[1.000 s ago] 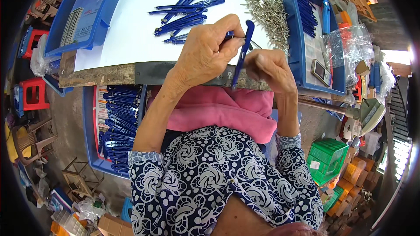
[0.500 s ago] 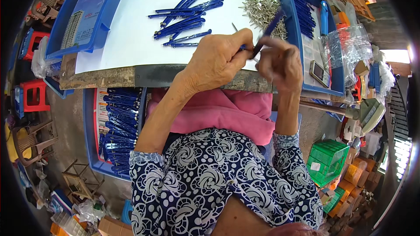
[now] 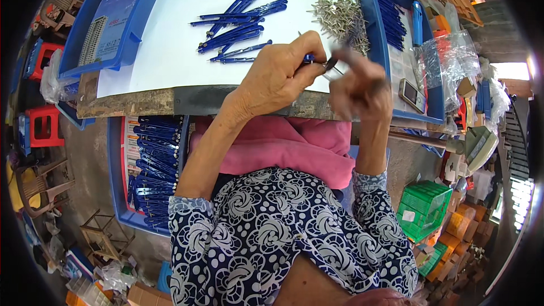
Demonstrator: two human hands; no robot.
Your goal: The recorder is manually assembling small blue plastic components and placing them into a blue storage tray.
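My left hand [image 3: 276,73] is raised over the near edge of the table, thumb and fingers pinched on a slim blue strip [image 3: 308,58], most of which it hides. A thin metal rod juts out above and below that grip. Close beside it, my right hand [image 3: 364,86] is smeared by motion, fingers curled near a small dark piece at the strip's end. A blurred dark strip [image 3: 356,37] rises above these fingers; whether they hold it cannot be made out. Slim blue strips [image 3: 241,22] lie in a loose pile beyond my left hand. Small silvery metal pins [image 3: 334,16] are heaped beyond my right.
Blue trays flank the white work surface [image 3: 170,51]: the left tray [image 3: 129,45], and the right tray [image 3: 378,28] with more strips and a small grey device [image 3: 412,95]. Below, left of my lap, another tray [image 3: 118,164] is full of strips. A pink cloth [image 3: 283,156] covers my lap.
The blurred dark strip shows fainter and lower now, while my right hand has shifted slightly and is more blurred. My left hand keeps its pinch in nearly the same place.
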